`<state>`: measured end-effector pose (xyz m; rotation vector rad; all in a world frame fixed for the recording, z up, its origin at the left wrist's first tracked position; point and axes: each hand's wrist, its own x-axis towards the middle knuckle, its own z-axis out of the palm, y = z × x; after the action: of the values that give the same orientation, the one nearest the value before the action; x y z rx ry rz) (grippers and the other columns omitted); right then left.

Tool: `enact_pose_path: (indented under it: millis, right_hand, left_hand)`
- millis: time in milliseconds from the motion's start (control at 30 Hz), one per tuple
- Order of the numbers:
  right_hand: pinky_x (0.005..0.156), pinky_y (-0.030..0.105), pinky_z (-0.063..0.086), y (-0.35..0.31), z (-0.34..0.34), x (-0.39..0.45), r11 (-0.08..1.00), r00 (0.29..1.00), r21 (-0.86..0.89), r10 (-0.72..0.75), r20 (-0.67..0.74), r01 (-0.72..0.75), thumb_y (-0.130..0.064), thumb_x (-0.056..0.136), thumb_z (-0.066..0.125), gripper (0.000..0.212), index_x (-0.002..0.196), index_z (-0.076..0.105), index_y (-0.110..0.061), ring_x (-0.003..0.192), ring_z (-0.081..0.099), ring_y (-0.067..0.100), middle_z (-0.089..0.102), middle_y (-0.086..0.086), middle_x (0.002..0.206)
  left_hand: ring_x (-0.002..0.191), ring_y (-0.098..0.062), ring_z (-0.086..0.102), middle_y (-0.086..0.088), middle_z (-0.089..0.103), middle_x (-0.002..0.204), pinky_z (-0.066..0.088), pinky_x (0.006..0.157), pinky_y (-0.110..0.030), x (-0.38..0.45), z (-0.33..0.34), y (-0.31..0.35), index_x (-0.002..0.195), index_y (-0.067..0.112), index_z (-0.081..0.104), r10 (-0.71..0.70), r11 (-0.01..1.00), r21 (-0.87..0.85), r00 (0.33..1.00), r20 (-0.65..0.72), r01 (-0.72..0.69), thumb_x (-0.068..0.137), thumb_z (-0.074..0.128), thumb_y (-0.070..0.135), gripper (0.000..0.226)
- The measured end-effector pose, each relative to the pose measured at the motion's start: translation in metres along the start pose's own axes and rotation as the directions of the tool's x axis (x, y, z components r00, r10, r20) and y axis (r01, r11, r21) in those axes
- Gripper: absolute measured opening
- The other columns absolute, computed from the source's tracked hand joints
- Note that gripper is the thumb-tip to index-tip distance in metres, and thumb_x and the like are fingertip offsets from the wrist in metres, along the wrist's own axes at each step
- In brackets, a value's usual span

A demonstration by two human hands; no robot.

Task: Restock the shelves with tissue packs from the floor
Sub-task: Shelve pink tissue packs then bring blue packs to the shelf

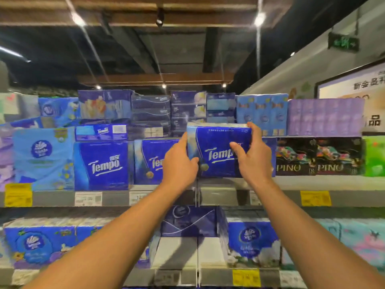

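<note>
I've got both hands up at the upper shelf (208,192), clamped on one dark-blue Tempo pack (218,151). Left hand (180,163) is on the pack's left end, fingers wrapped onto that side, thumb curled across the lower front corner. Right hand (253,155) holds the right end: fingers go up over the top right corner, thumb lies across the front, covering the last letter of the logo. So neither hand is free, both grip the same pack. The pack sits upright, logo facing me, bottom edge at about shelf level; can't tell if it's resting on the board or just off it. It stands in front of, and higher than, a 2nd Tempo pack (150,161) just to its left, partly hidden by my left hand, w/ a 3rd Tempo pack (102,165) further left beside that. Right of the held pack are two black PINO packs (316,156) side by side, then a green pack (374,157) at the frame edge. Far left there's a light-blue pack (41,157). Behind, more stacked tissue boxes (187,109) and a purple bundle (325,117). Yellow price tags (315,198) on the shelf lip. Lower shelf (177,276) has more blue packs (251,240), my forearms crossing in front.
</note>
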<state>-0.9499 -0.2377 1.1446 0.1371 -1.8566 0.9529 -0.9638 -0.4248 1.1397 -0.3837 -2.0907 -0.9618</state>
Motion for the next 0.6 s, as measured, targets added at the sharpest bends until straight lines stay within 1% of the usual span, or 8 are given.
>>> enact_pose_path:
  millis: [100, 167, 233, 300, 367, 467, 533, 600]
  right_hand:
    - [0.081, 0.029, 0.040, 0.030, 0.016, 0.017, 0.998, 0.998, -0.045, 0.044, 0.053, -0.041, -0.030, 0.093, 0.063, 0.062, 0.145, 0.032, -0.020, 0.112, 0.057, 0.027, 0.062, 0.010, 0.125]
    - [0.078, 0.029, 0.037, 0.044, 0.026, 0.019, 0.995, 0.992, -0.081, 0.067, 0.110, -0.058, -0.031, 0.094, 0.062, 0.061, 0.145, 0.032, -0.019, 0.112, 0.056, 0.029, 0.062, 0.010, 0.123]
    - [0.077, 0.030, 0.042, 0.054, 0.038, 0.017, 0.996, 0.987, -0.077, 0.054, 0.154, -0.042, -0.031, 0.095, 0.060, 0.061, 0.146, 0.029, -0.020, 0.107, 0.060, 0.029, 0.063, 0.011, 0.121]
    - [0.074, 0.029, 0.046, 0.061, 0.051, 0.012, 0.997, 0.988, -0.072, 0.039, 0.150, -0.029, -0.032, 0.096, 0.058, 0.067, 0.150, 0.019, -0.022, 0.102, 0.063, 0.027, 0.063, 0.010, 0.121]
    - [0.078, 0.033, 0.052, 0.065, 0.062, 0.008, 0.996, 0.992, -0.086, 0.027, 0.124, -0.016, -0.034, 0.094, 0.060, 0.081, 0.153, 0.005, -0.027, 0.103, 0.062, 0.026, 0.060, 0.010, 0.125]
    - [0.089, 0.046, 0.054, 0.074, 0.072, 0.004, 0.984, 0.991, -0.174, -0.023, 0.132, 0.046, -0.043, 0.082, 0.071, 0.104, 0.152, -0.006, -0.029, 0.110, 0.058, 0.031, 0.057, 0.011, 0.128]
    - [0.089, 0.050, 0.053, 0.077, 0.076, 0.005, 0.964, 0.986, -0.251, -0.045, 0.162, 0.086, -0.050, 0.076, 0.074, 0.113, 0.150, -0.009, -0.029, 0.112, 0.056, 0.034, 0.056, 0.012, 0.129]
    - [0.091, 0.051, 0.052, 0.078, 0.079, 0.006, 0.945, 0.980, -0.307, -0.049, 0.194, 0.108, -0.052, 0.074, 0.074, 0.117, 0.150, -0.012, -0.028, 0.114, 0.054, 0.035, 0.054, 0.013, 0.132]
  left_hand:
    - [0.102, -0.028, 0.060, -0.003, 0.064, 0.112, 0.053, 0.084, -0.045, 0.020, 0.032, -0.009, 0.136, 0.034, 0.041, -0.009, 0.999, 0.031, 1.000, 0.010, 0.009, 0.081, 0.070, 0.015, 0.065]
    - [0.105, -0.027, 0.058, -0.006, 0.060, 0.113, 0.052, 0.087, -0.045, 0.024, 0.047, -0.016, 0.141, 0.033, 0.035, -0.047, 0.997, 0.063, 0.999, 0.015, 0.045, 0.080, 0.072, 0.017, 0.072]
    - [0.108, -0.026, 0.055, -0.006, 0.055, 0.116, 0.050, 0.088, -0.042, 0.022, 0.056, -0.025, 0.147, 0.031, 0.026, -0.091, 0.988, 0.126, 0.996, 0.016, 0.088, 0.081, 0.074, 0.022, 0.083]
    - [0.106, -0.023, 0.053, -0.003, 0.047, 0.118, 0.045, 0.082, -0.034, 0.015, 0.060, -0.033, 0.153, 0.030, 0.015, -0.110, 0.978, 0.176, 0.994, -0.004, 0.109, 0.082, 0.074, 0.023, 0.093]
    - [0.100, -0.021, 0.053, -0.001, 0.042, 0.117, 0.045, 0.073, -0.032, 0.006, 0.062, -0.038, 0.152, 0.034, 0.010, -0.107, 0.967, 0.224, 0.992, -0.064, 0.119, 0.080, 0.075, 0.027, 0.097]
    - [0.104, -0.025, 0.057, -0.001, 0.049, 0.123, 0.044, 0.071, -0.036, -0.002, 0.068, -0.041, 0.138, 0.034, 0.025, -0.105, 0.965, 0.231, 0.989, -0.105, 0.127, 0.078, 0.077, 0.033, 0.079]
    - [0.102, -0.026, 0.059, 0.000, 0.055, 0.118, 0.045, 0.071, -0.037, -0.002, 0.070, -0.042, 0.129, 0.033, 0.031, -0.104, 0.958, 0.260, 0.992, -0.065, 0.118, 0.080, 0.074, 0.041, 0.067]
    - [0.100, -0.027, 0.059, -0.002, 0.056, 0.113, 0.049, 0.072, -0.040, -0.001, 0.071, -0.045, 0.130, 0.033, 0.031, -0.092, 0.947, 0.305, 0.995, -0.038, 0.100, 0.081, 0.070, 0.049, 0.065]
